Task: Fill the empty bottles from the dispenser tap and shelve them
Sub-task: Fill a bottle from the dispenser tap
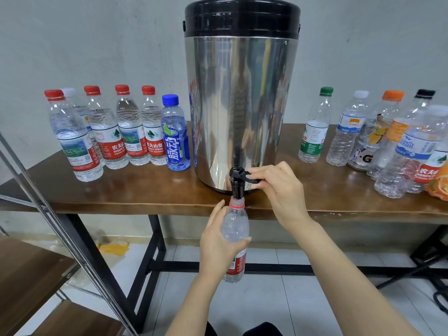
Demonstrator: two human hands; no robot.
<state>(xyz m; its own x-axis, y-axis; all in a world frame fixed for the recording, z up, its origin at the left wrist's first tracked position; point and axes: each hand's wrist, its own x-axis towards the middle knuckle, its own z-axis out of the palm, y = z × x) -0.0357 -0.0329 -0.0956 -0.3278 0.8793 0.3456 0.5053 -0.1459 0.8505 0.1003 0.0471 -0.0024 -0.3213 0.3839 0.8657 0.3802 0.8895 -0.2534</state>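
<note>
A steel dispenser [240, 105] with a black lid stands on the wooden table [121, 190]. Its black tap [236, 181] juts over the front edge. My right hand [276, 187] pinches the tap's lever. Below the spout, my left hand [218, 243] grips an uncapped clear bottle [236, 226] with a red label, its mouth right under the tap. Several capped filled bottles [109, 132] stand left of the dispenser. Several empty capped bottles [378, 139] stand on the right.
A metal-framed shelf with wooden boards [31, 275] stands at the lower left, close to the table. Black table legs and a crossbar [155, 258] run beneath the top. Yellow debris [114, 247] lies on the tiled floor by the wall.
</note>
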